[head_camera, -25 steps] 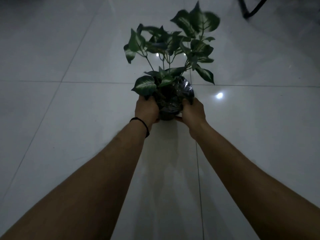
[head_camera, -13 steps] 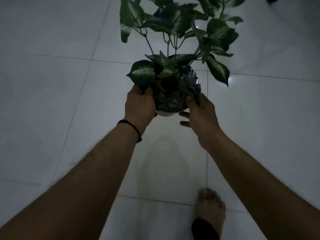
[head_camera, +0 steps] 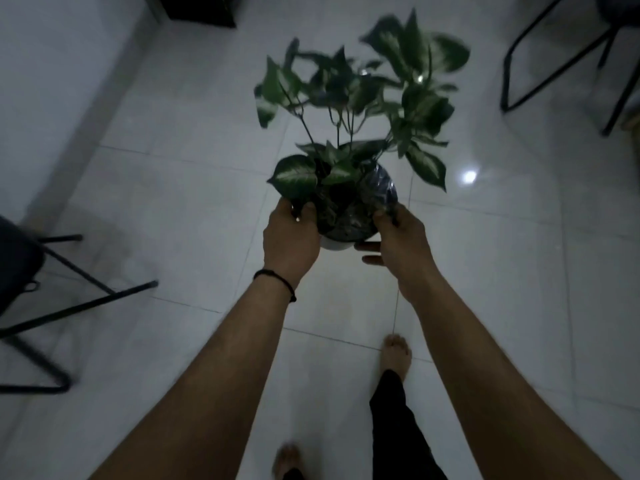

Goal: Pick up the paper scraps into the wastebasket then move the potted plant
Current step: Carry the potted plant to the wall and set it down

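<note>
The potted plant (head_camera: 346, 209) hangs in the air above the white tiled floor, held out in front of me. It has green and white leaves, a shiny dark wrap round the soil and a small white pot under it. My left hand (head_camera: 291, 237) grips the pot's left side. My right hand (head_camera: 398, 237) grips its right side, thumb on the wrap and fingers curled under the pot. No paper scraps or wastebasket are in view.
A dark chair with black metal legs (head_camera: 79, 299) stands at the left. Another black chair frame (head_camera: 561, 71) is at the upper right. A dark cabinet base (head_camera: 201, 10) sits at the top by the wall. My bare feet (head_camera: 396, 355) are on the tiles.
I have stood up and stepped forward carrying the plant. The view has pulled back, so chairs, the wall and both feet have come into sight. Both hands keep their grip.
</note>
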Demonstrator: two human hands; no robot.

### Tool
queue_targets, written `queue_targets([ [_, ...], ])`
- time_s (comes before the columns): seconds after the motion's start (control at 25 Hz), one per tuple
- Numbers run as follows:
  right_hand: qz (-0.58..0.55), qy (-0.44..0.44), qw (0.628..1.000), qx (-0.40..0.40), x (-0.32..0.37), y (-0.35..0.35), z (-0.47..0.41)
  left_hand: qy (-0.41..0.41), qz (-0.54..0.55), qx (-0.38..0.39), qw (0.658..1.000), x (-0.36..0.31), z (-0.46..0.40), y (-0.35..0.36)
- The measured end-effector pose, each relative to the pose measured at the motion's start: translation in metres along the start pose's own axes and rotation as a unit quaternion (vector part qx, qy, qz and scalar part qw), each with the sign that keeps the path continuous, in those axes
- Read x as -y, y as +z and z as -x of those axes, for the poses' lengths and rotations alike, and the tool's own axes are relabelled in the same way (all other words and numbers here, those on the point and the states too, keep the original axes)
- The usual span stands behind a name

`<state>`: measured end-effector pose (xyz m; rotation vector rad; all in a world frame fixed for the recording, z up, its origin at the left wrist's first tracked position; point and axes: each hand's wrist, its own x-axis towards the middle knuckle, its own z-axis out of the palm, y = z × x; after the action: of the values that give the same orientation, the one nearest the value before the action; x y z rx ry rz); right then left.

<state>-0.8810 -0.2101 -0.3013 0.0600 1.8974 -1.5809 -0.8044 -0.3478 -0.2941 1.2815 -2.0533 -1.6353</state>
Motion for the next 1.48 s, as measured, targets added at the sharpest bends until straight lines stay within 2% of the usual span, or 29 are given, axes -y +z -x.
queue_targets([
  [0.12,0.004,0.014,1.0,0.017,0.067,0.005,0.049,-0.028,-0.012,0.0,1.0,-0.068,0.034,-0.048],
  [0.24,-0.004,0.026,0.999,0.038,0.112,0.004,0.077,-0.035,-0.012,0.018,0.999,-0.107,0.054,-0.075],
  [0.44,0.046,0.038,0.993,0.103,0.174,0.001,0.068,-0.086,0.041,-0.056,0.994,-0.162,0.061,-0.085],
  [0.56,0.063,0.016,0.989,0.131,0.206,0.007,0.042,-0.106,0.084,-0.101,0.986,-0.186,0.048,-0.082],
  [0.76,0.106,0.001,0.979,0.172,0.266,0.041,-0.012,-0.11,0.113,-0.147,0.976,-0.215,-0.01,-0.092],
  [1.04,0.136,-0.037,0.97,0.197,0.344,0.135,-0.092,-0.1,0.125,-0.178,0.971,-0.242,-0.13,-0.151],
  [1.24,0.119,-0.039,0.971,0.203,0.397,0.203,-0.142,-0.083,0.098,-0.198,0.972,-0.273,-0.207,-0.202],
  [1.48,0.115,-0.042,0.968,0.22,0.442,0.262,-0.216,-0.085,0.102,-0.22,0.966,-0.302,-0.297,-0.23],
])
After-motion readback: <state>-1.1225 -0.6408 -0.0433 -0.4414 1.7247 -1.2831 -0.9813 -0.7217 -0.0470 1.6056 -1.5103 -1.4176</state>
